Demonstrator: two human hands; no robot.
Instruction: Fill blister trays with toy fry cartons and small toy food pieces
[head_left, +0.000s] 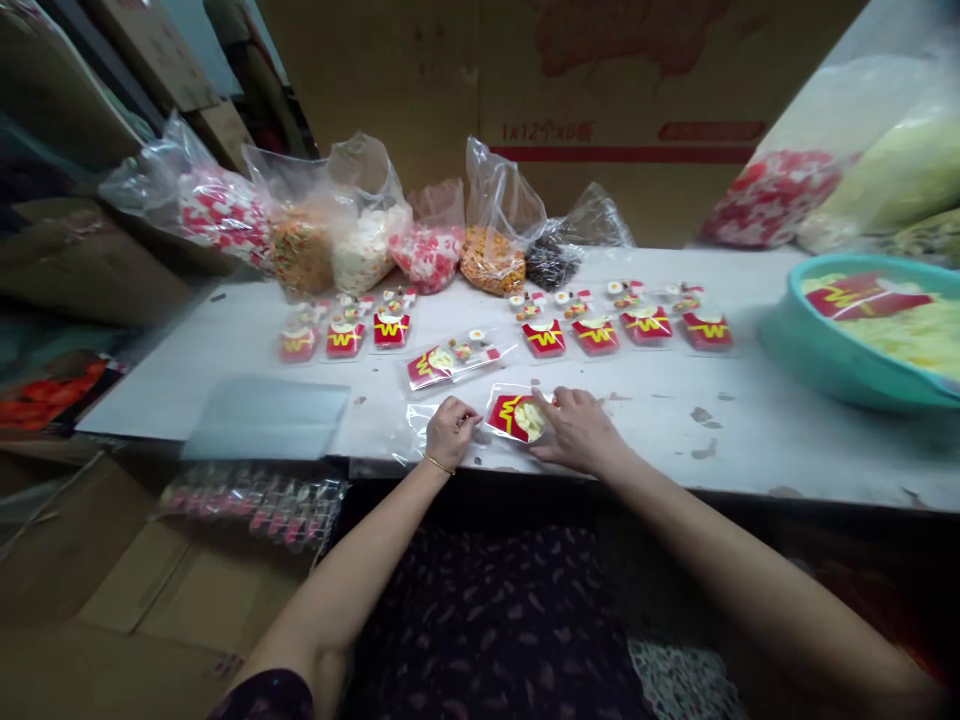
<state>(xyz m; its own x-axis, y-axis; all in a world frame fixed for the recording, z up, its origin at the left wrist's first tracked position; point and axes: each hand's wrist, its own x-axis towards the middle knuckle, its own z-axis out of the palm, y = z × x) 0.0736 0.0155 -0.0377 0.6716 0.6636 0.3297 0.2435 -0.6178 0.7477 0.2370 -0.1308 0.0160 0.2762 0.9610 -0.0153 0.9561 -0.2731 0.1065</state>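
In front of me lies a clear plastic packet holding a red toy fries carton with a yellow mark and pale fries pieces. My left hand is by its left end, thumb and fingers pinched together; what lies between them is too small to make out. Beside that hand a crinkled clear bag rests on the table. My right hand is at the packet's right end, thumb and forefinger stretched apart around the pale pieces. Just beyond lies a longer filled packet with a carton and small toy food pieces.
Red cartons with small toy pieces stand in rows left and right. Several clear bags of coloured pieces line the back. A turquoise basin of pale pieces stands right. Flat plastic sheets lie left, above an open cardboard box.
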